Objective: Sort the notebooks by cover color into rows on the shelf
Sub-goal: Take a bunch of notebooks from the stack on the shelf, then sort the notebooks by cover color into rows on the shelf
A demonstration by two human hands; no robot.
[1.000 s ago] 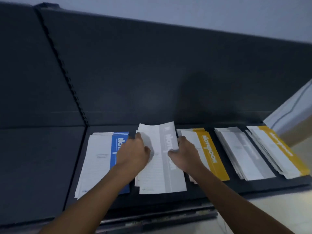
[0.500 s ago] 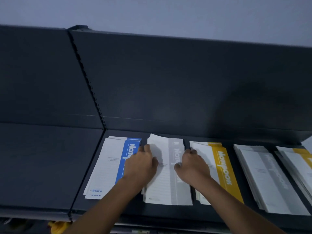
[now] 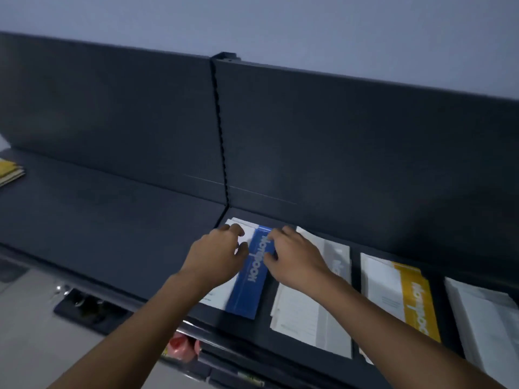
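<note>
A stack of blue-banded notebooks lies at the left end of the dark shelf. Both my hands are on its far half. My left hand rests on the white part, fingertips at the far edge and thumb on the cover. On the blue band lies my right hand, fingers bent, with its fingertips near the far edge. Neither hand has lifted a notebook. To the right lie a grey-banded stack, a yellow-banded stack and another grey stack.
The shelf's back panel rises right behind the stacks, with a slotted upright. A yellow stack lies on the shelf's far left end. Something red shows below the front edge, and a dark floor fixture at lower left.
Both hands have left the grey stack and moved left onto the blue stack. The view has swung left, so the stacks now sit right of centre.
</note>
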